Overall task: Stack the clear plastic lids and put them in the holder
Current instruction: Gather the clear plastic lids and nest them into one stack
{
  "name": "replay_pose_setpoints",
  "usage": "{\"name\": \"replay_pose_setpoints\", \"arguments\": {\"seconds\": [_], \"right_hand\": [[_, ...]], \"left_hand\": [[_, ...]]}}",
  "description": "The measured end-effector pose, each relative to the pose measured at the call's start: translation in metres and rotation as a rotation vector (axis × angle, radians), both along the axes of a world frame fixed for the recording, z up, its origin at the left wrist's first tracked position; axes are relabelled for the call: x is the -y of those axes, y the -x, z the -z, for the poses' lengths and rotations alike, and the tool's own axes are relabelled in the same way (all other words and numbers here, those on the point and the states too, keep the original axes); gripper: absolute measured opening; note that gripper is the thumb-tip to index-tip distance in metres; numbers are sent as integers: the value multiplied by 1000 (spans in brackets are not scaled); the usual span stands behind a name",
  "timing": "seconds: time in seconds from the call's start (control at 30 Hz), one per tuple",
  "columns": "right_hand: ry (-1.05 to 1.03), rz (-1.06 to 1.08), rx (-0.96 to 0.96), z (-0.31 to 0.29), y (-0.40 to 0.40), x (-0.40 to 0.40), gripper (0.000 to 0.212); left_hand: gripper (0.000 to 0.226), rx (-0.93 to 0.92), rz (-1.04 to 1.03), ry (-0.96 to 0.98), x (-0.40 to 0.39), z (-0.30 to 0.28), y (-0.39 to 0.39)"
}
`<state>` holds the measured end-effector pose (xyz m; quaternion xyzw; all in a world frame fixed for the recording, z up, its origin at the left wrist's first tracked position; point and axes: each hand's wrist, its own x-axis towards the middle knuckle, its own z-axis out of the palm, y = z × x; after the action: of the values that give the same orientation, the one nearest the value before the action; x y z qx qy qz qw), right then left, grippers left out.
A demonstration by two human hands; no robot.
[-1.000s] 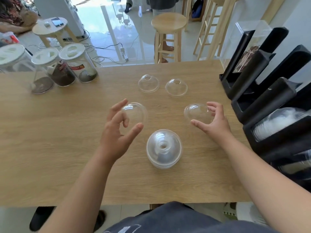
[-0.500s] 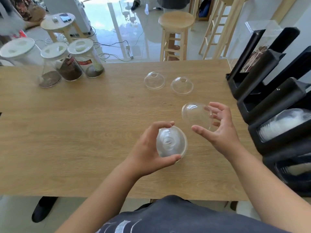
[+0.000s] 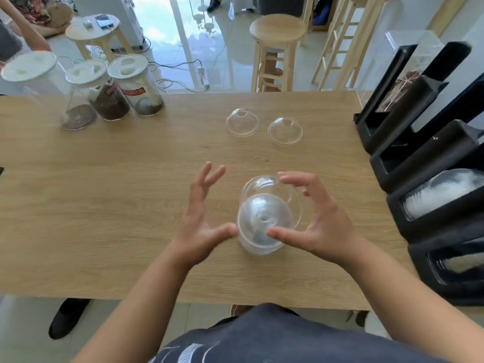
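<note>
You are bringing one more lid onto the stack in front of you.

Your right hand [image 3: 318, 218] is pinching a dome lid [image 3: 269, 187] by thumb and fingertips and tilting it over the stack [image 3: 262, 226], which is sitting on the bench [image 3: 104, 205] at its 6 o'clock edge, probably so the dome drops squarely on top. Your left hand [image 3: 201, 218] is hanging open beside the stack at its 9 o'clock, fingers spread and gripping nothing; whether the thumb is touching it I cannot tell. Two loose lids [image 3: 242, 123] are lying dome-up toward 12 o'clock, well apart from your hands. At 3 o'clock the black holder [image 3: 419, 163] is showing slanted slots: one is holding a row of nested lids [image 3: 442, 192], the upper ones look empty. At 10 o'clock three jars [image 3: 110, 93] are holding dark grounds.
</note>
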<state>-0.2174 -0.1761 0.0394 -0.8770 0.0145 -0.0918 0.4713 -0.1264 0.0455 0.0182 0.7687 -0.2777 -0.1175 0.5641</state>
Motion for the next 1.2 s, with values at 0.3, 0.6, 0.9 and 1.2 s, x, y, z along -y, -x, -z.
{"name": "replay_pose_setpoints", "arguments": {"seconds": [0.3, 0.6, 0.9, 1.2], "right_hand": [[125, -121, -31, 28, -2, -9, 77], [61, 148, -30, 14, -92, 50, 49], [406, 345, -624, 66, -187, 93, 68], [403, 350, -374, 90, -179, 86, 56]], "left_hand": [[66, -47, -210, -21, -11, 7, -46], [51, 162, -111, -417, 41, 13, -142], [73, 309, 17, -859, 108, 25, -208], [76, 387, 107, -1030, 118, 44, -237]]}}
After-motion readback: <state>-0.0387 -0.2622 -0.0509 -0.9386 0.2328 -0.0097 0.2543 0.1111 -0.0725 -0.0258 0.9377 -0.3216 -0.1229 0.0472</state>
